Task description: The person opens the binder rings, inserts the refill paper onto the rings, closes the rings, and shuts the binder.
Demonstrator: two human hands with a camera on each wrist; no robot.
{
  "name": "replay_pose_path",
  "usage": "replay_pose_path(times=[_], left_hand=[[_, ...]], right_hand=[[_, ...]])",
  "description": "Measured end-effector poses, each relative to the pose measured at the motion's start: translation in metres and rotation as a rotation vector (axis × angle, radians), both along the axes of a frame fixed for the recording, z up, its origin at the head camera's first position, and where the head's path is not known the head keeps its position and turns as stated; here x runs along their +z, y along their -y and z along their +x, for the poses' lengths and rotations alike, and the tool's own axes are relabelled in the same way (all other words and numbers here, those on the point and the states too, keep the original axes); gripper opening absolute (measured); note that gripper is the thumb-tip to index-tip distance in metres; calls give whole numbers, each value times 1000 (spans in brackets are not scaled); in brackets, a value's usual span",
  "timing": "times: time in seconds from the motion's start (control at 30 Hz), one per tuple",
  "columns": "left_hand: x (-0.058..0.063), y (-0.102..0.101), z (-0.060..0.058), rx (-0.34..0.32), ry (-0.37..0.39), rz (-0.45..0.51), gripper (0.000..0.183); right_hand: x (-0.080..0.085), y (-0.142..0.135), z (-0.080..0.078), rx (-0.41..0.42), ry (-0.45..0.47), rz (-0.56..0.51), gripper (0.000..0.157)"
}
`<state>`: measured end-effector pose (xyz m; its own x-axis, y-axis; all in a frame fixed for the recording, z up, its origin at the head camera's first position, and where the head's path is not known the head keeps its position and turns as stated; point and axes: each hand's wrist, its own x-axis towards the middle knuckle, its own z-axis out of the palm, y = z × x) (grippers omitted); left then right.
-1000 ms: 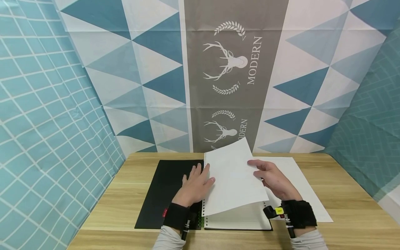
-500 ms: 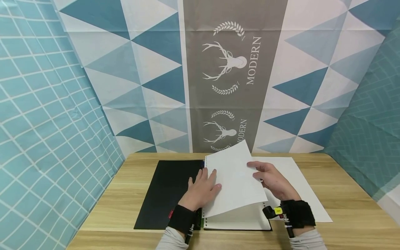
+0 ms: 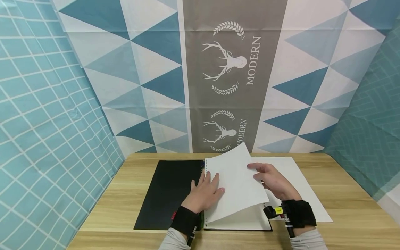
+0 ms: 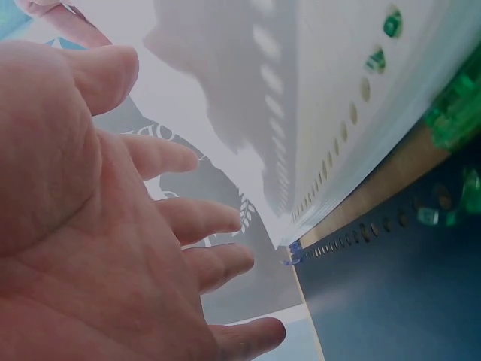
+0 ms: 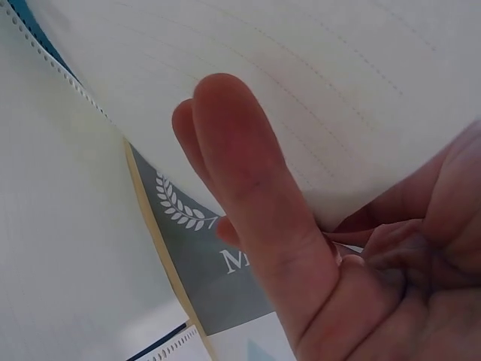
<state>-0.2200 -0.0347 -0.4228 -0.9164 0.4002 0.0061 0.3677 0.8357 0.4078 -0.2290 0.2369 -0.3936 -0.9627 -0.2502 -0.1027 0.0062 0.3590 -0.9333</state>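
Observation:
A black loose-leaf binder [image 3: 168, 191] lies spread on the table, with a stack of punched paper [image 3: 242, 219] on its right side. Above that stack, my right hand [image 3: 274, 178] pinches the right edge of a white loose-leaf sheet [image 3: 234, 184], which slants upward at its far corner. Dotted ruled lines show on the sheet's underside [image 5: 316, 83] in the right wrist view. My left hand [image 3: 203, 193], fingers spread, lies over the sheet's punched left edge. The left wrist view shows green binder rings [image 4: 458, 113] and a small blue one [image 4: 294, 252] farther off.
Another white sheet [image 3: 307, 194] lies on the wooden table [image 3: 337, 184] to the right of the binder, partly behind my right wrist. A patterned cloth wall [image 3: 231, 86] rises at the table's far edge, with a tiled-print cloth [image 3: 47, 114] on the left.
My left hand has slid right and nearer along the sheet's left edge. The sheet's far corner has dropped slightly, and its near left corner has shifted right. My right hand keeps its pinch.

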Motion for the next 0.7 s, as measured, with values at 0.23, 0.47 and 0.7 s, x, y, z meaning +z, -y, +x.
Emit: replay_pose_path(times=[0.23, 0.47, 0.7], left_hand=[[2, 0, 3, 1, 18, -17, 62], [2, 0, 3, -13, 31, -32, 62], [2, 1, 3, 1, 34, -29, 62]], right_hand=[[0, -2, 3, 29, -3, -12, 50], [4, -2, 4, 28, 10, -23, 50], [6, -1, 5, 35, -10, 4, 51]])
